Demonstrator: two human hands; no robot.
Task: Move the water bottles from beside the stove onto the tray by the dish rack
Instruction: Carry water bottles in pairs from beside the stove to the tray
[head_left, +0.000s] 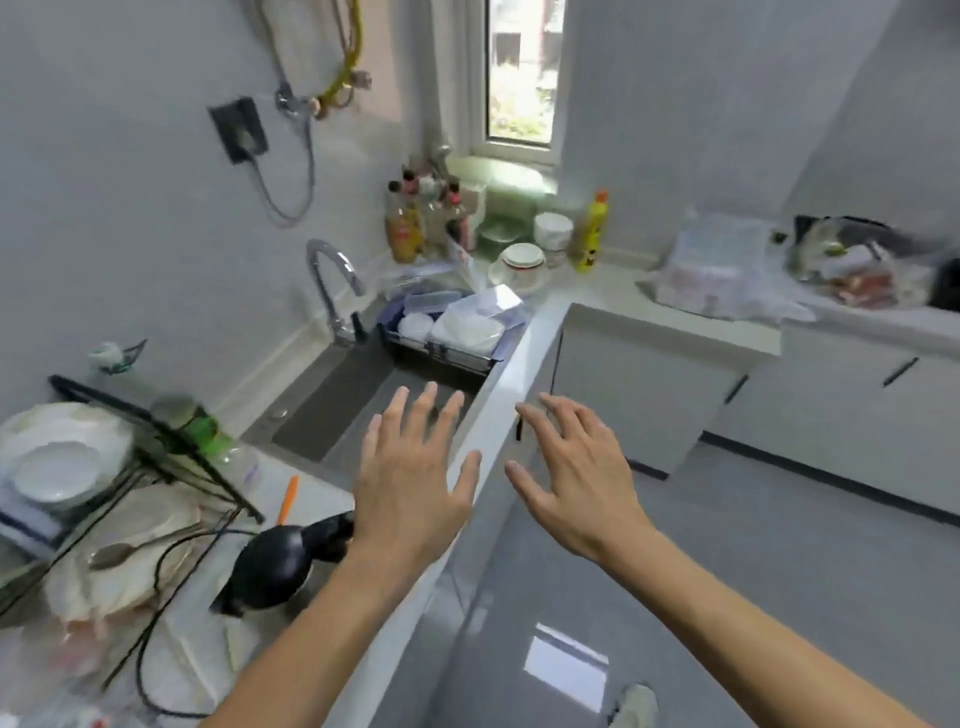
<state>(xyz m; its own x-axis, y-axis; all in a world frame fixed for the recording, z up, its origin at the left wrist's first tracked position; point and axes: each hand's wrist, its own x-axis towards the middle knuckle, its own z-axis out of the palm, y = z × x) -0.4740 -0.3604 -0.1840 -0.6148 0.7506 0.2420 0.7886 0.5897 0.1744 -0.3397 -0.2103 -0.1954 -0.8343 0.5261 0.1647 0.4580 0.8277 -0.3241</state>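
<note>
My left hand (410, 478) hovers over the sink's near edge with fingers spread, holding nothing. My right hand (571, 478) floats beside it over the counter's front edge, also spread and empty. A clear plastic bottle with a green label (200, 428), blurred, sits at the left against the black dish rack (156, 415), which holds white plates. I cannot make out the tray. On the far right counter a pan (831, 244) and a heap of plastic bags (722, 270) lie; no water bottles show plainly there.
The grey sink (363, 410) with its tap (332, 280) lies ahead, a drainer basket of containers (452, 332) across it. A black corded appliance (280, 561) and an orange-handled tool (287, 499) lie near my left wrist. Sauce bottles (415, 218), bowls (524, 260) and a yellow bottle (589, 234) crowd the far corner.
</note>
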